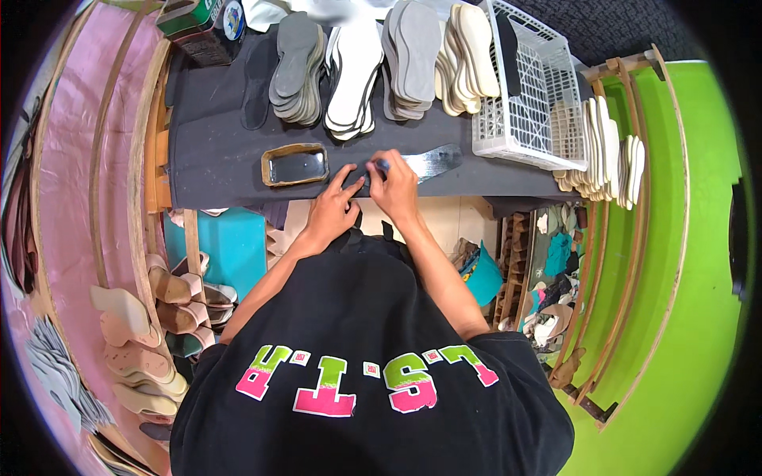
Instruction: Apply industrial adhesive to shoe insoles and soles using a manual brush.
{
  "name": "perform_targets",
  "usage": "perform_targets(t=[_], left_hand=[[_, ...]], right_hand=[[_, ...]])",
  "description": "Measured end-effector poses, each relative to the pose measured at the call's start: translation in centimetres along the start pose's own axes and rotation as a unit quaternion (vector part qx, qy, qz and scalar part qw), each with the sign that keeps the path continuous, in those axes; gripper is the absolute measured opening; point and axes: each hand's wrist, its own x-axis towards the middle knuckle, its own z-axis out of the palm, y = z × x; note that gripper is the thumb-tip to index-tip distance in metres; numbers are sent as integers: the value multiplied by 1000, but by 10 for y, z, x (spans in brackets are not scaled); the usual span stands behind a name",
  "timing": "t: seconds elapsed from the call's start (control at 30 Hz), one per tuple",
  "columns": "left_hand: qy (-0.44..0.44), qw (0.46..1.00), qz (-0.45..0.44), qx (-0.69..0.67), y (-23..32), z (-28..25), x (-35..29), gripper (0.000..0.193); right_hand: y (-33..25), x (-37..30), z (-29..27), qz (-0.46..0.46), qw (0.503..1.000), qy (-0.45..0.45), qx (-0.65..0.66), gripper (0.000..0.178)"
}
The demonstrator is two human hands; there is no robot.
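Note:
A dark shoe insole (435,163) lies across the front of the table, its right end wet and shiny. Over its middle, my right hand (394,189) is closed around a short tool with a dark blue handle (382,164); its working tip is hidden under the fingers. My left hand (329,213) is at the insole's left end, fingers spread and fingertips down near the table edge. Just left of the hands stands a small brown-rimmed tray (295,148) with dark, glossy liquid inside.
Stacks of grey insoles (295,67), white insoles (354,75) and cream insoles (470,59) line the back of the dark table (214,159). A white plastic basket (528,119) is at right, a metal can (202,32) at back left. Racks with footwear parts flank both sides.

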Motion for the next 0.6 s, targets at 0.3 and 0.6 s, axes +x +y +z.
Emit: perform_targets(t=[0.3, 0.6], left_hand=[[-4, 1000, -2, -6, -1, -5, -2, 51], [-11, 1000, -10, -16, -1, -8, -1, 49]], right_hand=[[56, 4, -42, 217, 954, 205, 12, 12], [20, -38, -34, 168, 965, -19, 201, 20]])
